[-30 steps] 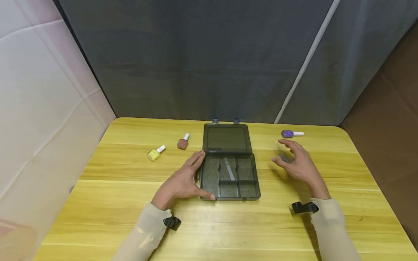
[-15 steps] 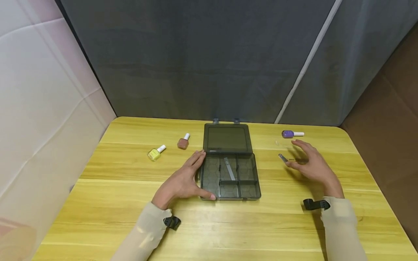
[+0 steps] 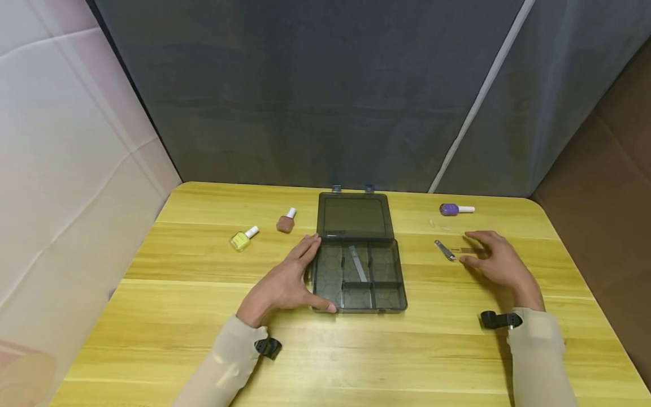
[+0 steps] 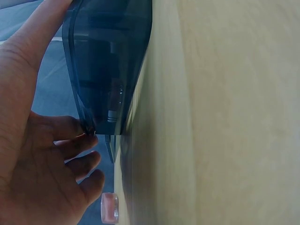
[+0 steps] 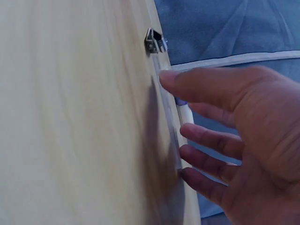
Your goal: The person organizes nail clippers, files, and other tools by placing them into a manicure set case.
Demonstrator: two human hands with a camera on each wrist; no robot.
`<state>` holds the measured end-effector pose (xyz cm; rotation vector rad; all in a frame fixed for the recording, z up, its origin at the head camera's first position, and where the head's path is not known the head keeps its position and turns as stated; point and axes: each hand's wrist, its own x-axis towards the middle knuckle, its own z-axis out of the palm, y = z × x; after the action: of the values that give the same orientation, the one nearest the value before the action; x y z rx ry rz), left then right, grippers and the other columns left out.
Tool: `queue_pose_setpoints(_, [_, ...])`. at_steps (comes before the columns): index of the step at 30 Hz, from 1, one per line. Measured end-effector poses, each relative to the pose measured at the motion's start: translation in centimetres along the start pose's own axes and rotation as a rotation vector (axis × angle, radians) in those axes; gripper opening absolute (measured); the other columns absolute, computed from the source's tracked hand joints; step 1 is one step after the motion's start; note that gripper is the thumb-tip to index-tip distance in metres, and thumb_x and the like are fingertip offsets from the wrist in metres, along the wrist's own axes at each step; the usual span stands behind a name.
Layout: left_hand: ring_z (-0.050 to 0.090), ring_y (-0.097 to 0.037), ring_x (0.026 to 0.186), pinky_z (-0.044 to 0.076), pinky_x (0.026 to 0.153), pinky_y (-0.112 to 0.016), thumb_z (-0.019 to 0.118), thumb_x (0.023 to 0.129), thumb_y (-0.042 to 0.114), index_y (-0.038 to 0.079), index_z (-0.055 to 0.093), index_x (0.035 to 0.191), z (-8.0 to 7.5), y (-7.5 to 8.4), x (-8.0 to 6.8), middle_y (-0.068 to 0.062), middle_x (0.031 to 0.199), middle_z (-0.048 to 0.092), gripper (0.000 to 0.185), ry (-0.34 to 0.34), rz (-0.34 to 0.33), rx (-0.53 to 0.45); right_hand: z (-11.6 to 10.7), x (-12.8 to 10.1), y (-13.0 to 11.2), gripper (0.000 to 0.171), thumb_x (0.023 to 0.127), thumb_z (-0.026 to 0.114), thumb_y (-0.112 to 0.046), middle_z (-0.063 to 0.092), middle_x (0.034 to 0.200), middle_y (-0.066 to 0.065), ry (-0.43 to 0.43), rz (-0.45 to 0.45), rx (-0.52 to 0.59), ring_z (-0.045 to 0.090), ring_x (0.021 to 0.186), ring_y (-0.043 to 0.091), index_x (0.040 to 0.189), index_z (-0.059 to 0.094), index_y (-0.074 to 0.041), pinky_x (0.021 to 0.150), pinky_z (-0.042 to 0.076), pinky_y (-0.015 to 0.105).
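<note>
Two hands are at work on the yellow wooden surface (image 3: 193, 350) as we look down from the head camera. No brand, label or readable writing shows on anything here; a faint strip on the open lid of the smoky grey organizer box (image 3: 358, 254) is too small to make out. The box lies open at the middle of the surface, its lid folded back toward the grey curtain (image 3: 305, 90), its tray split into compartments, and a thin grey strip (image 3: 357, 263) lies slanted in the middle one.

To the left of the box we see a yellow polish bottle (image 3: 242, 239) and a brown polish bottle (image 3: 285, 221), both tipped on their sides and a little apart from each other. A purple polish bottle (image 3: 455, 209) lies on its side near the far right edge. A metal nail clipper (image 3: 445, 250) lies on the bare wood between the box and the right hand, nothing covering it.

Our left hand (image 3: 285, 282) rests against the left wall of the box, fingers stretched along the side and thumb laid against the near corner; the left wrist view shows the fingers lightly bent at the box wall. Our right hand (image 3: 495, 263) hangs low over the surface with fingers spread and relaxed, holding nothing, its fingertips just beside the clipper's end and, as far as we can tell, short of touching it.
</note>
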<state>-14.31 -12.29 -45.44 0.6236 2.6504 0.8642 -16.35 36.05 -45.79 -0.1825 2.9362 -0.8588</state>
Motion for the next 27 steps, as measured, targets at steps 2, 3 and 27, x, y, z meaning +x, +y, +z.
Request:
queue_pose_setpoints(2, [0.005, -0.021, 0.162, 0.037, 0.120, -0.051, 0.087, 0.058, 0.075, 0.020, 0.006, 0.167, 0.02, 0.02, 0.03, 0.002, 0.175, 0.000, 0.146, -0.002, -0.001, 0.002, 0.11, -0.16, 0.26, 0.059, 0.097, 0.073, -0.030, 0.048, 0.146, 0.027, 0.012, 0.020, 0.004, 0.039, 0.136, 0.053, 0.145, 0.055, 0.000, 0.109, 0.032, 0.071])
queue_pose_setpoints(3, [0.005, -0.021, 0.162, 0.037, 0.120, -0.051, 0.087, 0.058, 0.076, 0.021, 0.006, 0.167, 0.02, 0.02, 0.06, 0.002, 0.175, 0.000, 0.146, -0.003, 0.000, 0.004, 0.16, -0.24, 0.35, 0.056, 0.098, 0.072, -0.030, 0.050, 0.143, 0.027, 0.023, 0.029, 0.009, 0.041, 0.134, 0.052, 0.143, 0.057, 0.000, 0.108, 0.033, 0.070])
queue_pose_setpoints(27, [0.004, -0.020, 0.162, 0.037, 0.120, -0.051, 0.087, 0.059, 0.074, 0.019, 0.007, 0.167, -0.02, -0.08, 0.03, 0.002, 0.175, 0.001, 0.146, -0.003, 0.003, 0.004, 0.84, -0.19, 0.43, 0.027, 0.100, 0.069, -0.031, 0.062, 0.114, 0.015, 0.139, 0.129, 0.023, 0.057, 0.100, 0.031, 0.109, 0.076, -0.007, 0.083, 0.045, 0.041])
